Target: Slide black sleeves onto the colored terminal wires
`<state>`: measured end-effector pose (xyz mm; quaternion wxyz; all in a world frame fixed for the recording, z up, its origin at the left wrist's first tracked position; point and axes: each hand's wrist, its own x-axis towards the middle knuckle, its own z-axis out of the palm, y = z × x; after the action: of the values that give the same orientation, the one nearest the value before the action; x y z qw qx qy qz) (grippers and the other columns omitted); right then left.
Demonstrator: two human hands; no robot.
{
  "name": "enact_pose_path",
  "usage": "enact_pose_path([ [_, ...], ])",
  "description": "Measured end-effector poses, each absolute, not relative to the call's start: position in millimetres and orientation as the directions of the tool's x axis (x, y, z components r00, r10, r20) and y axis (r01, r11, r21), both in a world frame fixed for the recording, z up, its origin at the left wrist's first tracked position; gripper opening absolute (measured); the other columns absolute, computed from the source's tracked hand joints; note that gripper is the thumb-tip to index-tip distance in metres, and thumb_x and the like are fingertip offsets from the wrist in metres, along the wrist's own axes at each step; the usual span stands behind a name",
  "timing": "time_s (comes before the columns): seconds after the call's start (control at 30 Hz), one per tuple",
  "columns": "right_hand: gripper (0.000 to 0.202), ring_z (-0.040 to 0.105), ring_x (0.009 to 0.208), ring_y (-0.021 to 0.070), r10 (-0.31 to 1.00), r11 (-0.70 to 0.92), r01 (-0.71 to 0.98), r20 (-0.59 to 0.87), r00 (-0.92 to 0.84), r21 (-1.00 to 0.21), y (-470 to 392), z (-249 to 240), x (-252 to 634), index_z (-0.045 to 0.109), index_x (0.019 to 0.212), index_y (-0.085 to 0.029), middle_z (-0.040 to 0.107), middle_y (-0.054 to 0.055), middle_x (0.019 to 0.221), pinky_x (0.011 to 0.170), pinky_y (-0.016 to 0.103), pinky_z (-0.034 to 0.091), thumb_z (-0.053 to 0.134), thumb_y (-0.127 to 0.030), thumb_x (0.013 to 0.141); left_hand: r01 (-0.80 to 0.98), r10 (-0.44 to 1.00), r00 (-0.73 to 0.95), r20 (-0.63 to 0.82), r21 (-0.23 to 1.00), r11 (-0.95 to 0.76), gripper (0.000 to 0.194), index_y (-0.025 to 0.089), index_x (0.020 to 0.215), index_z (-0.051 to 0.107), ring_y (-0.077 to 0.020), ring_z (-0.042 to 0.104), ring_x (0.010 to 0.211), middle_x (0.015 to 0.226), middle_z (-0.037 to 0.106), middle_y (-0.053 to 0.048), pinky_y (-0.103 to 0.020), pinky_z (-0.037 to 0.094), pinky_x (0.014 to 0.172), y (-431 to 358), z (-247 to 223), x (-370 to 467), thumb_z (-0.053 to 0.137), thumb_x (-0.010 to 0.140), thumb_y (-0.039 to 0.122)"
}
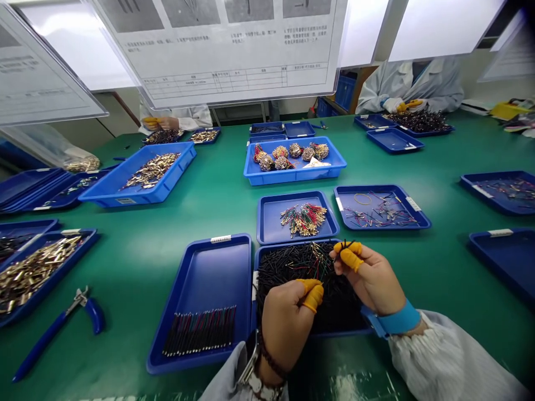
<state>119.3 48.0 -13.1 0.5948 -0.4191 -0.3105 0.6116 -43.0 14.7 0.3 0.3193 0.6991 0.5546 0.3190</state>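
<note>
My left hand (288, 317), yellow cots on its thumb and finger, is pinched closed over the near part of a blue tray (307, 335) filled with short black tubes (284, 262). Whatever sits in that pinch is too small to make out. My right hand (376, 275), also in yellow cots, grips a few black tubes (345, 245) above the tray's right side. Thin wires with metal ends (315, 259) lie on top of the tubes, between the hands. In the left-hand tray (217, 267), black-sleeved wires (200, 331) are lined up in a row.
Behind the tubes stand a tray of bundled red and green wires (303, 220) and one of loose wires (380, 211). Blue-handled pliers (62, 328) lie at left, near a tray of metal parts (37, 267). Instruction sheets (234, 55) hang ahead. Two people work across the table.
</note>
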Motion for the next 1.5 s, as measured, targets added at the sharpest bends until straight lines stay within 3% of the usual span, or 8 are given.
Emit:
enact_pose_path([
  [0.43,0.015,0.053,0.054,0.0095,0.985,-0.096,-0.537,-0.157,0.068,-0.838,48,-13,118,0.07,0.075,-0.017,0.068,0.004,0.074,0.051,0.023,0.043,0.076,-0.025,0.065,0.587,0.979,0.192,0.063,0.792,-0.166,0.019,0.017,0.082,0.072,-0.013,0.061,0.062,0.069,0.069,-0.003,-0.02,0.045,0.053,14,-3,-43,0.053,0.084,0.021],
  [0.87,0.016,0.052,0.051,0.0083,0.981,-0.129,-0.566,-0.189,0.048,-0.814,48,-12,117,0.07,0.074,-0.017,0.068,0.003,0.072,0.049,0.022,0.042,0.077,-0.023,0.061,0.563,0.98,0.18,0.085,0.808,-0.174,0.017,0.016,0.079,0.072,-0.0135,0.062,0.064,0.07,0.07,-0.003,-0.019,0.045,0.051,15,-2,-42,0.055,0.082,0.019],
  [1.2,0.017,0.049,0.049,0.0072,0.974,-0.181,-0.671,-0.225,-0.022,-0.719,44,-15,107,0.07,0.072,-0.018,0.067,0.002,0.07,0.048,0.021,0.04,0.078,-0.025,0.059,0.57,0.979,0.146,0.139,0.798,-0.198,0.016,0.014,0.076,0.071,-0.0134,0.062,0.06,0.067,0.069,-0.004,-0.019,0.046,0.051,15,-4,-41,0.056,0.08,0.015],
  [1.5,0.013,0.057,0.062,0.0134,0.987,-0.158,-0.285,-0.14,-0.084,-0.946,39,-27,111,0.071,0.081,-0.016,0.068,0.004,0.074,0.059,0.026,0.046,0.07,-0.027,0.072,0.526,0.983,0.049,0.177,0.832,-0.176,0.018,0.014,0.087,0.07,-0.0128,0.062,0.059,0.071,0.068,-0.004,-0.02,0.049,0.055,14,-5,-41,0.053,0.081,0.014],
])
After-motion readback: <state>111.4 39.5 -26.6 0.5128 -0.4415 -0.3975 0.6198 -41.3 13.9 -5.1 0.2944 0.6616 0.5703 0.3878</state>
